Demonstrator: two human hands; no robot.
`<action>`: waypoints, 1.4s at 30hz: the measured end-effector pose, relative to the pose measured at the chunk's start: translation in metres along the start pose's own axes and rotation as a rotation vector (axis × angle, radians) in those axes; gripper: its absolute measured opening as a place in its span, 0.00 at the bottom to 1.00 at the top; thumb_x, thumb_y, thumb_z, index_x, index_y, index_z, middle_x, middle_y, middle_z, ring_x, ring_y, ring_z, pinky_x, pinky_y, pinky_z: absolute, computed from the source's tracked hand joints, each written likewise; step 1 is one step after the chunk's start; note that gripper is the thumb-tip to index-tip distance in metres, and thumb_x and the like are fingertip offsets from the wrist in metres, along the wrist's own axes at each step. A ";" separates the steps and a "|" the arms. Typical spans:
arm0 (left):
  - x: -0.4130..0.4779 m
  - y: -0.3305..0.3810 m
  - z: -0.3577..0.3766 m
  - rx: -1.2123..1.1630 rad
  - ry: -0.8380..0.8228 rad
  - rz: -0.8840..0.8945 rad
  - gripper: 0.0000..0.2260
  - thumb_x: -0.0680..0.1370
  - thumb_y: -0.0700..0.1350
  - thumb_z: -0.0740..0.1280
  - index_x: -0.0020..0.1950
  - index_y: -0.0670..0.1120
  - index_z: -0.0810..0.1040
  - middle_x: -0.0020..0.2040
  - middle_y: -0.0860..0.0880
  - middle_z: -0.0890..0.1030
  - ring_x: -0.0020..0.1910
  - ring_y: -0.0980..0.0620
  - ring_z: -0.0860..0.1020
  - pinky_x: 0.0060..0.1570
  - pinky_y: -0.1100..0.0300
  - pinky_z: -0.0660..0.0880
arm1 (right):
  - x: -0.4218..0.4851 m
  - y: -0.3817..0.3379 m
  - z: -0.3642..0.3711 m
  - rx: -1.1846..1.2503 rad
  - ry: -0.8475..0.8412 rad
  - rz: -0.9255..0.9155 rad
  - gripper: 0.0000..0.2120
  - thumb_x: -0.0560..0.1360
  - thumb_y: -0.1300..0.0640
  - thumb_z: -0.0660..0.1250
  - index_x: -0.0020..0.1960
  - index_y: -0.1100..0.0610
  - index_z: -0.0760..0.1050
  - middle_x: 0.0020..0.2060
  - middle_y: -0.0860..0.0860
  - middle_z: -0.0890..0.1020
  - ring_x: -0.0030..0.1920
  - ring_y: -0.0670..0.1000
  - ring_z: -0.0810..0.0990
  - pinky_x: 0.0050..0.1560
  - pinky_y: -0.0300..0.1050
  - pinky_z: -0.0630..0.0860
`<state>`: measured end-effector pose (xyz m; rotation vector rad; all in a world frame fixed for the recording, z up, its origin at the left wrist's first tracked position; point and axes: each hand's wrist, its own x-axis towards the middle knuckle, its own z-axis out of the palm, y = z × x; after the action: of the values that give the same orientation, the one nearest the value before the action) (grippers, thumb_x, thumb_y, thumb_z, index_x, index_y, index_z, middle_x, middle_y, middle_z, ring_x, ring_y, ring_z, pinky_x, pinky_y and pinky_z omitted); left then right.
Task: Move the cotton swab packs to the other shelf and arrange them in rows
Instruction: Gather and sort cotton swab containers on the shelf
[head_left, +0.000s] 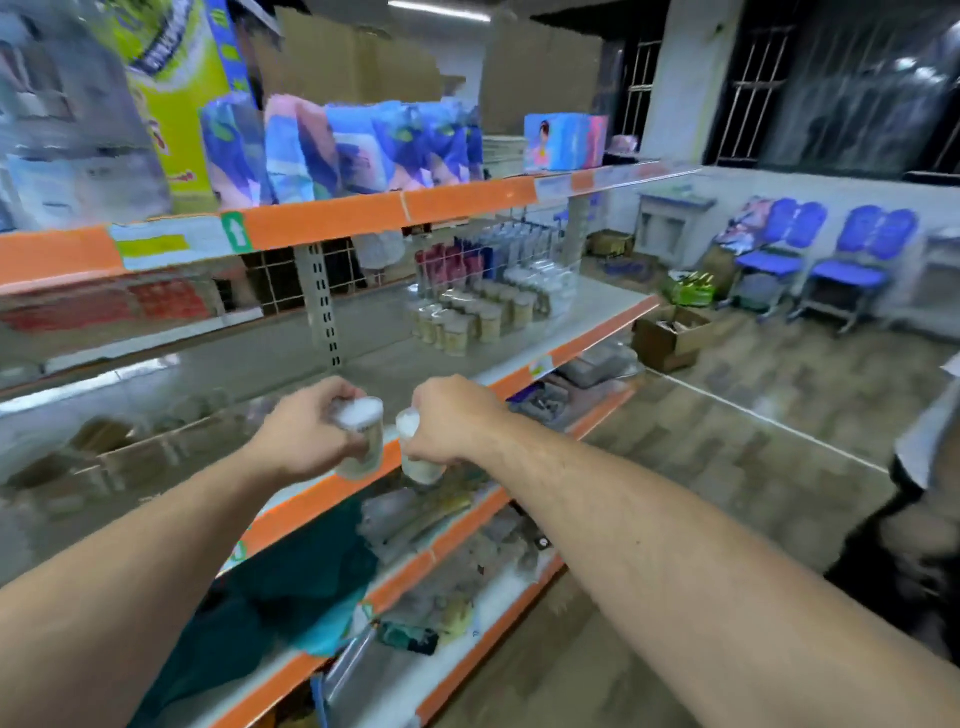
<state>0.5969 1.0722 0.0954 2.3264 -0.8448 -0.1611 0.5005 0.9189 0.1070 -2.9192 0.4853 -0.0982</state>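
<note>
My left hand (306, 431) grips a clear round cotton swab pack (361, 441), and my right hand (452, 421) grips a second cotton swab pack (415, 457). Both packs hang side by side, nearly touching, over the orange front edge of the middle shelf (363, 374). Further along that shelf, to the right, several more cotton swab packs (472, 317) stand in rows. The view is blurred, so the labels cannot be read.
The top shelf (363, 213) holds blue and pink tissue packs (343, 150). Lower shelves carry mixed goods and a teal bag (291, 587). Cardboard boxes (670, 335) and blue chairs (810, 260) stand on the floor to the right. A person's clothing (930, 467) shows at the right edge.
</note>
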 end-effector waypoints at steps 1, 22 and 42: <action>0.012 0.020 0.014 0.003 -0.013 0.024 0.21 0.63 0.46 0.76 0.54 0.55 0.77 0.48 0.52 0.80 0.46 0.50 0.77 0.39 0.59 0.70 | -0.001 0.024 -0.005 -0.006 0.005 0.025 0.09 0.68 0.49 0.69 0.44 0.53 0.76 0.38 0.51 0.79 0.39 0.56 0.78 0.30 0.42 0.69; 0.205 0.222 0.204 -0.080 -0.239 0.233 0.18 0.68 0.40 0.74 0.54 0.53 0.76 0.47 0.52 0.78 0.37 0.55 0.76 0.29 0.67 0.71 | 0.042 0.324 -0.065 0.021 0.030 0.331 0.18 0.68 0.49 0.71 0.57 0.51 0.79 0.48 0.48 0.82 0.45 0.52 0.79 0.43 0.43 0.78; 0.406 0.199 0.205 -0.080 -0.104 0.083 0.15 0.70 0.43 0.73 0.54 0.52 0.76 0.49 0.55 0.77 0.47 0.52 0.76 0.43 0.58 0.75 | 0.281 0.375 -0.077 -0.012 -0.036 0.078 0.23 0.70 0.49 0.70 0.63 0.53 0.76 0.55 0.51 0.81 0.50 0.53 0.80 0.51 0.48 0.80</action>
<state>0.7445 0.5982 0.0982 2.2200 -0.9665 -0.2772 0.6409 0.4658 0.1223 -2.9038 0.5952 -0.0330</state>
